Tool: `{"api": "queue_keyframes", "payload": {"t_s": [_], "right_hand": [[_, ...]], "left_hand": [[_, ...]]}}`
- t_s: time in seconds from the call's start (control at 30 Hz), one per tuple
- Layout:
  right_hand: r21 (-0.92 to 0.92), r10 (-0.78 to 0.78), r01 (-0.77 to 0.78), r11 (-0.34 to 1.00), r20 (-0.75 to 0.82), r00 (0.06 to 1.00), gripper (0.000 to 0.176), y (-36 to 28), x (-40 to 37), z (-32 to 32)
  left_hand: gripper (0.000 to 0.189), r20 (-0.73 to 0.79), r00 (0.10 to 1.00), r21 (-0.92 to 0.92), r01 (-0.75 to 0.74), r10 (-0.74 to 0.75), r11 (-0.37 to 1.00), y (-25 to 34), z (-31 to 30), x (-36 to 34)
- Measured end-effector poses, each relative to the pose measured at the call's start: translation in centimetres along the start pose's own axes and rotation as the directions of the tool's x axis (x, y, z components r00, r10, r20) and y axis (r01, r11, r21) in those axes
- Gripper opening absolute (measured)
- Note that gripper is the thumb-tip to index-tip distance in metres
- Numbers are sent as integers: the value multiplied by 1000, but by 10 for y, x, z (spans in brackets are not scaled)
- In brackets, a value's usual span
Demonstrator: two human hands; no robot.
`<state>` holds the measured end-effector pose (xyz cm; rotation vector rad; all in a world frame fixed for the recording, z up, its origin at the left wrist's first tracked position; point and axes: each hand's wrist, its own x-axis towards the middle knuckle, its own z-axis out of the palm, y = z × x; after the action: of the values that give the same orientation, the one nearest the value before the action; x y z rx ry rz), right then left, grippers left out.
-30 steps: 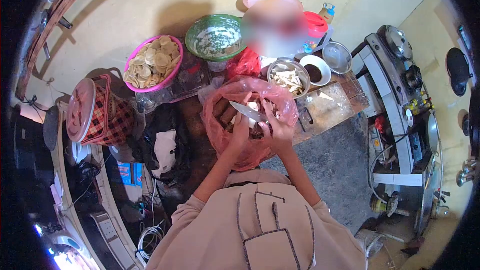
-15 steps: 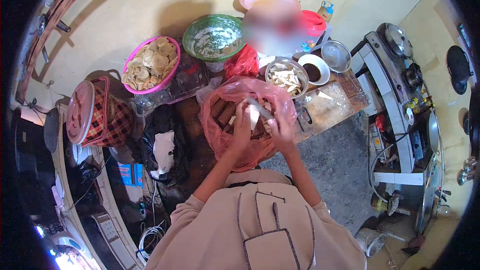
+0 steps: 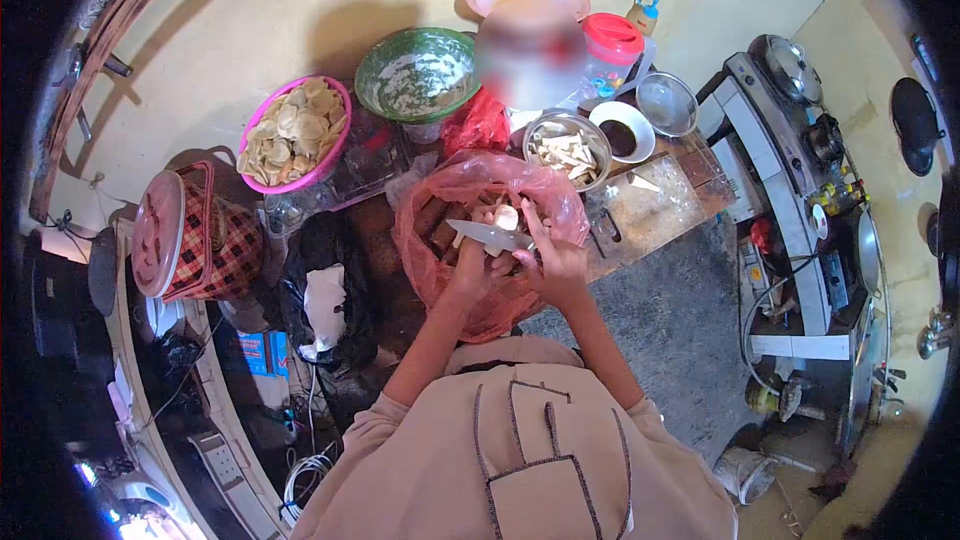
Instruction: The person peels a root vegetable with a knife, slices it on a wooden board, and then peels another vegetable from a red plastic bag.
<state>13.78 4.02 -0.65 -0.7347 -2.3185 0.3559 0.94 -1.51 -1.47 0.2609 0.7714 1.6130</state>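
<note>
My left hand (image 3: 472,272) is closed around a partly peeled white root, likely cassava (image 3: 505,217), above the open mouth of a pink plastic bag (image 3: 420,275). In my right hand (image 3: 562,268) is a knife (image 3: 488,234), its broad blade pointing left across the root and over my left fingers. Brown-skinned roots (image 3: 430,215) lie inside the bag, along with pale bits partly hidden by my hands. Just behind the bag stands a clear bowl (image 3: 604,172) holding white cut sticks (image 3: 565,153).
A worn cutting board (image 3: 655,215) lies right of the bag. Behind are a white bowl (image 3: 648,150) with dark contents, a sieve (image 3: 667,100), a green basin (image 3: 385,80) and a pink basket (image 3: 342,145) of round slices. A stove (image 3: 770,115) stands at right.
The knife has swung so its blade now points left across the root. The root's pale end has tipped up toward the camera, and both hands have shifted slightly.
</note>
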Motion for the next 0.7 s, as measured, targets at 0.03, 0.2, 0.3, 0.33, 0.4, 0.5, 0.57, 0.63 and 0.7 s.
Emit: {"api": "queue_keyframes", "payload": {"t_s": [0.03, 0.2, 0.3, 0.33, 0.4, 0.5, 0.57, 0.63, 0.7], "right_hand": [[-11, -8, 7, 1000, -11, 1000, 57, -2, 1, -1], [-55, -45, 43, 998, -44, 998, 58, 0, 1, -4], [14, 15, -15, 1000, -28, 999, 57, -1, 1, -6], [11, 7, -7, 1000, -29, 1000, 57, -1, 2, -7], [4, -8, 8, 1000, -30, 1000, 57, -1, 3, -10], [-40, 66, -65, 997, 46, 997, 59, -3, 3, -14], [-44, 115, -112, 993, 61, 991, 59, -4, 4, -13], [-53, 145, -142, 989, 57, 988, 58, -4, 5, -11], [-64, 155, -153, 986, 34, 987, 57, -2, 5, -7]], "left_hand": [[34, -38, 999, 11, -9, 10, 1000, 2, 5, -2], [33, 7, 1000, 128, 10, -11, 992, -2, -2, 1], [31, -95, 993, 79, 77, -70, 994, -3, 6, -2], [31, -76, 993, 54, 98, -94, 994, -3, 4, -2], [31, 28, 990, 18, 139, -140, 990, -2, -3, 0], [33, 61, 985, 18, 160, -161, 987, -5, -8, 4], [34, -23, 988, 65, 154, -152, 986, -4, -5, 5], [34, -134, 983, 146, 143, -123, 979, -2, 0, 7], [34, -79, 983, 116, 172, -164, 978, 0, -2, 8]]}}
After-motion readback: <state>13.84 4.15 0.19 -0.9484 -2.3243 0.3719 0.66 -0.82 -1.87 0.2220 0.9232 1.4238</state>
